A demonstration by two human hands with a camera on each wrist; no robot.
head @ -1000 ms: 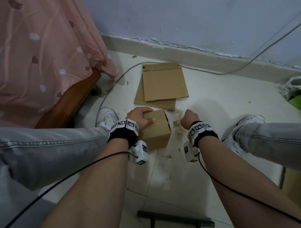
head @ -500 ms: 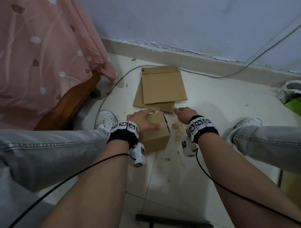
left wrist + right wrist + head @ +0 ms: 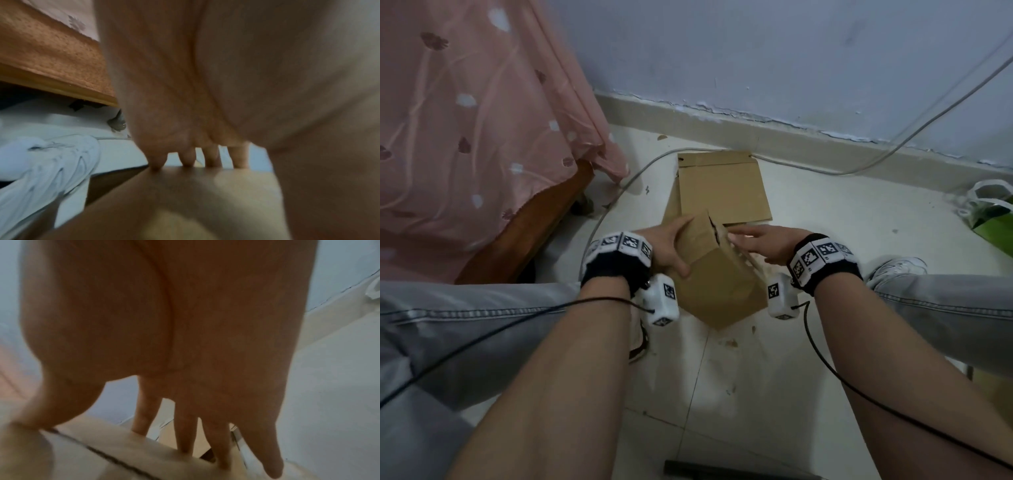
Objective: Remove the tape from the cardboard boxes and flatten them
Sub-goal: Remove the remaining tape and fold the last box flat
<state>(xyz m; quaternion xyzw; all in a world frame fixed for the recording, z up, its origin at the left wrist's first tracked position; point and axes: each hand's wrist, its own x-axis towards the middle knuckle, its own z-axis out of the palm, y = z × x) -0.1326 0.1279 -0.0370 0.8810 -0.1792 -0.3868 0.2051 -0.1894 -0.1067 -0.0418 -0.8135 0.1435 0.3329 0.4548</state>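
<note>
Now the small cardboard box (image 3: 717, 274) sits tilted at the middle of the head view, raised off the tiled floor (image 3: 808, 342) between the two hands, its lowest corner pointing toward 6 o'clock. At 9 o'clock of the box, the left hand (image 3: 667, 245) grips it, thumb curled over the near face and fingers (image 3: 188, 158) laid along the far top edge, as the left wrist view shows. At 3 o'clock of the box, the right hand (image 3: 763, 241) is spread with straight fingers (image 3: 185, 434) touching the box's torn end, where a dark slit runs along the flap; it holds nothing. Whether any tape remains on the box cannot be told through the blur. Toward 12 o'clock, just beyond the hands, a stack of flattened cardboard (image 3: 722, 188) lies on the floor near the wall. A grey cable (image 3: 893, 150) curves along the skirting behind it. At 10 o'clock hangs a pink bedsheet (image 3: 482, 120) over a wooden bed frame (image 3: 524, 233). At 3 o'clock, near the frame's edge, lies a green and white bag (image 3: 989, 212). Small brown scraps (image 3: 729, 342) dot the floor at 6 o'clock of the box.
</note>
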